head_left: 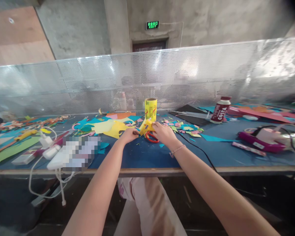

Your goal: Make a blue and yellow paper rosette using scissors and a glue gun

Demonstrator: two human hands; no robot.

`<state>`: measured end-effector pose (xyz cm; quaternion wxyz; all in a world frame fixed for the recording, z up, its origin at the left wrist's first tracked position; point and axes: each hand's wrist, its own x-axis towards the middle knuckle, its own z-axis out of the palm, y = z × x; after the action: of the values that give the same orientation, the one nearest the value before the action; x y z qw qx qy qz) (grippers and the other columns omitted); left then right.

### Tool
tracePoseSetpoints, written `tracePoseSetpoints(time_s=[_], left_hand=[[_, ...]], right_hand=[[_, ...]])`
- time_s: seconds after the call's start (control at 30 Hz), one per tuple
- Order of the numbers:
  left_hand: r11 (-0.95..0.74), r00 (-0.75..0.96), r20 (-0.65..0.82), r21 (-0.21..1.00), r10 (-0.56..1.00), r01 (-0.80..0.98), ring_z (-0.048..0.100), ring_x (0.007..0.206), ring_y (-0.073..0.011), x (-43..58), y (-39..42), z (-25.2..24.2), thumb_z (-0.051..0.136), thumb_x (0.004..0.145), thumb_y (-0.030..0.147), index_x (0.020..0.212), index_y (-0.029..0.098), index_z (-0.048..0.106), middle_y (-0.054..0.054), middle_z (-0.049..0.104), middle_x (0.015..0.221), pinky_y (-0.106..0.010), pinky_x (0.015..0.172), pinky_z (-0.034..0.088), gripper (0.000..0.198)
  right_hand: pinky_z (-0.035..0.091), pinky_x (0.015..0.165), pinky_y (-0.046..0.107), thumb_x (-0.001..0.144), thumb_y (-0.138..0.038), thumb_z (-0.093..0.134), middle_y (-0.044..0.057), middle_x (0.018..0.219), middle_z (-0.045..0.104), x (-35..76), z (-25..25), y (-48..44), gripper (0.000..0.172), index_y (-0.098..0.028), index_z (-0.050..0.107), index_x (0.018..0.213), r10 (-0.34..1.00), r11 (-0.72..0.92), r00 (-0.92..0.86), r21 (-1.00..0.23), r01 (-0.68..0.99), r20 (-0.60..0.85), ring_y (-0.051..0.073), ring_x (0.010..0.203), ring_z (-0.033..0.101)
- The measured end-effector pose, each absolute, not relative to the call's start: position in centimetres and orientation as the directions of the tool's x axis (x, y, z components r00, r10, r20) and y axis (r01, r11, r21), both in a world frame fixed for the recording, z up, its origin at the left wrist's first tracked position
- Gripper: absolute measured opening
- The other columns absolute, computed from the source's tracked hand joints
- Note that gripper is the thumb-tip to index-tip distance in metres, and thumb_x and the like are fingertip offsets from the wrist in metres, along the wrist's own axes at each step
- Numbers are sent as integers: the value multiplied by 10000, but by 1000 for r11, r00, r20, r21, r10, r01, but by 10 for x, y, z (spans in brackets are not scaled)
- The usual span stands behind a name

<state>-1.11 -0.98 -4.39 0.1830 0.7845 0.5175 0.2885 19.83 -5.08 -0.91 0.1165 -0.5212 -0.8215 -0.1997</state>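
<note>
My right hand point(163, 132) is wrapped round a yellow glue gun point(147, 126), its nozzle pointing down and to the left. Close to that nozzle, my left hand point(130, 135) is closed with its fingertips pinched together; whatever lies between them is too small to make out. Under the glue gun a pair of scissors with red-orange handles point(152, 137) lies on the blue table point(147, 159). Just behind stands an upright yellow printed tube point(150, 109). Yellow paper point(113, 128) with cut edges spreads beside my left hand.
Paper flowers and scraps point(183, 127) lie right of the tube. A brown bottle point(220, 109) stands near clear sticks point(191, 114). A purple box point(260, 142) with cables sits right; a white power strip point(64, 152) overhangs the front edge. A perforated metal screen point(147, 75) closes the back.
</note>
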Motion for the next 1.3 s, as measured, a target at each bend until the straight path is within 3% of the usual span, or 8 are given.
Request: tracePoseSetpoints(time_s=[0.47,0.7,0.87,1.1,1.3], left_hand=[[-420,317,275,582,908,697,651,779,-153,-14,-6,-48,579,699,103,824,157,697,-37,710,830,-245,732,499,180],[-434,345,262,538,901,723,644,769,-151,-11,-13,-42,557,702,121,806,151,689,-34,707,808,-240,735,483,171],[-490,409,275,399,870,775,634,730,-162,-5,-19,-39,516,691,121,738,156,687,-37,697,755,-231,677,469,181],[-484,436,232,226,870,845,633,838,-192,5,-27,-29,441,687,40,796,154,702,-79,703,860,-258,756,464,306],[-471,427,217,232,878,851,635,870,-202,5,-28,-30,449,693,37,808,166,701,-78,703,880,-275,788,462,306]], right_hand=[[379,622,259,878,-220,398,112,1075,596,200,-10,-51,298,-163,525,1141,728,402,-511,319,858,458,194,931,576],[381,630,264,838,-293,448,74,1116,591,213,-8,-43,326,-202,551,1135,776,331,-365,160,930,515,193,910,577],[377,612,267,822,-384,464,56,1119,595,223,-9,-37,344,-230,569,1111,799,216,-177,1,976,574,197,877,579],[361,588,260,798,-371,484,52,1071,612,219,-10,-39,317,-221,587,1058,790,250,-183,-35,968,586,190,844,576],[368,598,256,791,-364,489,54,1074,611,218,-10,-39,307,-219,595,1039,787,259,-178,-54,964,591,185,845,577]])
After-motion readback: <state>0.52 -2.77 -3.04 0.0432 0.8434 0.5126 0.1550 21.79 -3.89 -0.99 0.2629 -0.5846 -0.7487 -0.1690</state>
